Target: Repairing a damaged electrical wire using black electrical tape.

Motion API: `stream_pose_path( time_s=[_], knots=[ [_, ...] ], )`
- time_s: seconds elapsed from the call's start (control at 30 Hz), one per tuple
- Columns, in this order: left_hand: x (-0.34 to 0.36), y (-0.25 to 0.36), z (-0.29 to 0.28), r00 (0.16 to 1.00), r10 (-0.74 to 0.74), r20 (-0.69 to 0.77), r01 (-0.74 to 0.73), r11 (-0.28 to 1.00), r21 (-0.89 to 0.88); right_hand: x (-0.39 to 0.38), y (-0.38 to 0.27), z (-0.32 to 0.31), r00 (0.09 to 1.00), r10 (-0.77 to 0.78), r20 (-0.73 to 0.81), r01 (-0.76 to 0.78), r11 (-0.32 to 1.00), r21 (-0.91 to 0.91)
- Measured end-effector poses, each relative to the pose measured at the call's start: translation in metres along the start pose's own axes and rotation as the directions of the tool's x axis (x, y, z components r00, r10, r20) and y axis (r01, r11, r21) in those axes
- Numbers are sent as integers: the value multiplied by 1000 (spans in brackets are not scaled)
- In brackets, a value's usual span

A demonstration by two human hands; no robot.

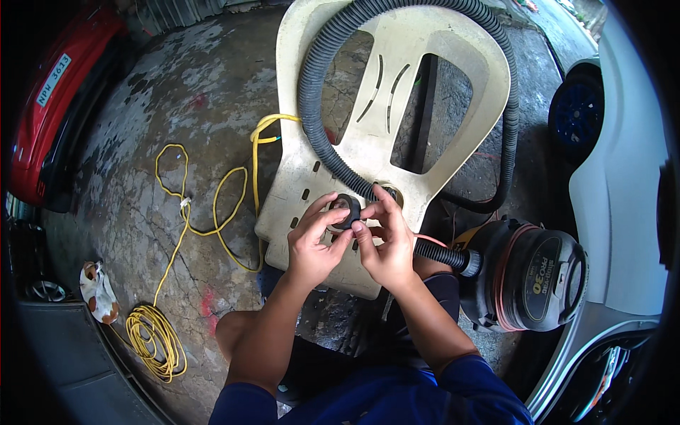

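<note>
- In the head view, your left hand [315,244] grasps the black ring-shaped roll [355,210] above the seat of the cream chair [386,152]; your right hand [388,248] pinches its edge, though whether on a loose end I cannot tell.
- With only fingertips steadying it, the roll could slip and drop.
- The ridged hose [310,106], just beyond, could crowd your fingers.
- The vacuum [524,276] blocks your right; the yellow cord [152,340] loops leftward, a trip risk.

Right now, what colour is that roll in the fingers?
The roll is black, best seen in the head view.
</note>
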State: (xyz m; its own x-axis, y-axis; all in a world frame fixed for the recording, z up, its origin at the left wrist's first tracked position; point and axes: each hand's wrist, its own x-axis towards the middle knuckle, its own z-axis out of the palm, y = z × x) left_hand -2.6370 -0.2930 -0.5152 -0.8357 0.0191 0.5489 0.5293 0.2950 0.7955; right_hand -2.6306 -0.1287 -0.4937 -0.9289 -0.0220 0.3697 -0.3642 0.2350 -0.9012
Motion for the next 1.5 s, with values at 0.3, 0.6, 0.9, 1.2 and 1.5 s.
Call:
stream_pose_path(
  time_s=[0.3,0.6,0.9,1.2,1.5],
  knots=[
    [4,8,2,991,127,-45,-115,973,202,3,-9,-3,994,90,55,-88,995,-44],
    [6,11,2,996,86,-31,-78,977,201,2,-6,-3,999,-31,-16,29,993,-115],
    [5,9,1,993,101,60,-111,972,208,10,-10,-17,997,32,65,-22,989,-145],
    [0,22,-4,906,-176,386,217,974,-66,-6,17,-36,992,86,88,-73,988,-139],
    [0,25,-6,830,-306,466,304,949,81,-18,-14,-53,972,192,137,-223,938,267]
  ],
)
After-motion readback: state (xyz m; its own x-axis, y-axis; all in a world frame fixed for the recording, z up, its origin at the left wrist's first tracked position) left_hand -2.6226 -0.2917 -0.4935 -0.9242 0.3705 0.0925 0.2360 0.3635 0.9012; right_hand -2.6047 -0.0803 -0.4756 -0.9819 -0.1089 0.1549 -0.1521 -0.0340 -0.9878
